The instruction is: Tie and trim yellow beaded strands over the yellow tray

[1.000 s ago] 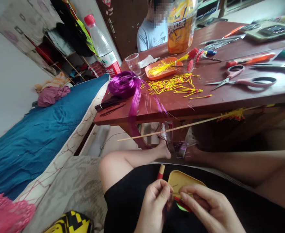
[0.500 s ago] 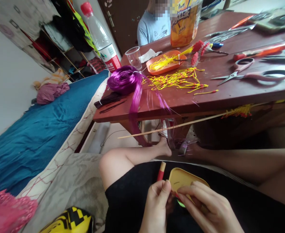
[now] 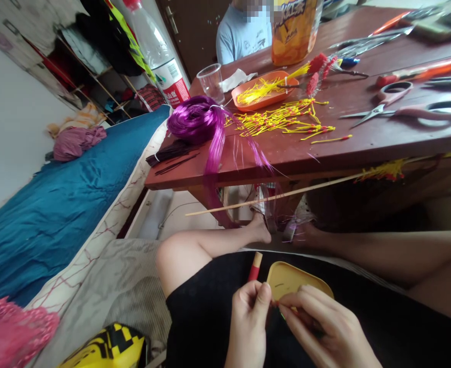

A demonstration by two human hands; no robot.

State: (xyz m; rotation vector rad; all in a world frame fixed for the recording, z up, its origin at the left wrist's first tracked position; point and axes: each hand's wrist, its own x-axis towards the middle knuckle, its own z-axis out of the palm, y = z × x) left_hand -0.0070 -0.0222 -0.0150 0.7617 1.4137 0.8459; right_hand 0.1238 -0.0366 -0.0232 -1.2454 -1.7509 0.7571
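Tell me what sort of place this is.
Probably a bedroom in a home, doubling as a craft spot: a bed with a blue cover, hanging clothes, and a table holding scissors.

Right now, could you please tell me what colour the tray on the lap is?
The tray is mustard yellow, seen best in the head view.

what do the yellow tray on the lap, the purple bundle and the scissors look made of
Yellow tray: probably plastic, smooth and fairly matt, judging by its even colour and rounded corners.
Purple bundle: likely synthetic fibre, glossy, its fine strands catching bright streaks.
Scissors: metal blades, seemingly steel, with a silvery sheen; smooth, solid-pinkish handles, probably plastic.
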